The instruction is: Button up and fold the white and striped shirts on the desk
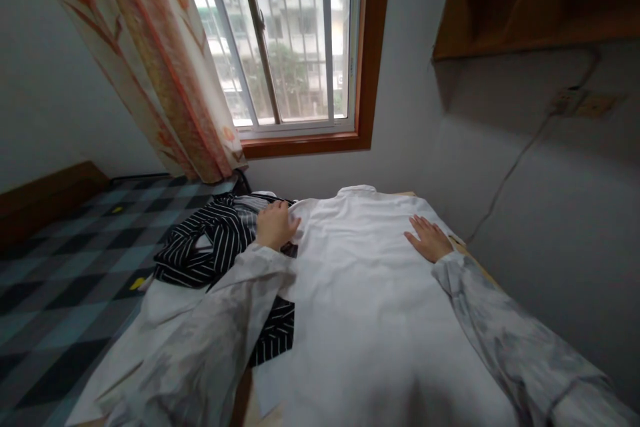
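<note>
My right grip point(429, 239), spread flat, rested on the white shirt point(367, 293) and my left grip point(276, 225), its hold unclear, sat at the opposite edge, nearer the window point(290, 40), below which the shirt ran lengthwise towards me.

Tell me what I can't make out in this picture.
All in the head view:
White shirt: lower end, cut off by the bottom edge.
Striped fabric: part hidden behind the left sleeve.
Left hand: whether it grips cloth; its own back hides the fingertips.
Wall shelf: cut off by the right edge.
Wall sockets: details blurred and dim.
</note>
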Tool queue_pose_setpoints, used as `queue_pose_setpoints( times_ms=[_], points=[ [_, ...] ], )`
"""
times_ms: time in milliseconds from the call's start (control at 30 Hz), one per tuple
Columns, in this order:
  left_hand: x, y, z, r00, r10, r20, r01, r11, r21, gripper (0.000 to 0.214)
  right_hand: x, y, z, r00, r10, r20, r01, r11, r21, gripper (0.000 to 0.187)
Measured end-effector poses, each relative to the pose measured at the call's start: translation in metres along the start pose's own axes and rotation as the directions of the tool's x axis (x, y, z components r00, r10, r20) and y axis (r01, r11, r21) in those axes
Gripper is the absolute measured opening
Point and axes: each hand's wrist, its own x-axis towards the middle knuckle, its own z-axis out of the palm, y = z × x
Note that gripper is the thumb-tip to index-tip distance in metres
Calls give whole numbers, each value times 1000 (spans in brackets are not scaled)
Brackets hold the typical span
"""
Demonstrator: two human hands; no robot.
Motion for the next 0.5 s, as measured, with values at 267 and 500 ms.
queue_pose_setpoints(
  times_ms=[267, 500],
  points=[
    [6, -87, -17, 870, -271, 411, 404, 870, -281, 37, 0, -4, -3, 1000, 19, 21, -19, 1000, 4, 74],
    [9, -103, -23, 732, -328, 597, 681, 329, -655, 38, 1, -6, -3, 998, 44, 41, -44, 999, 4, 74]
  ],
)
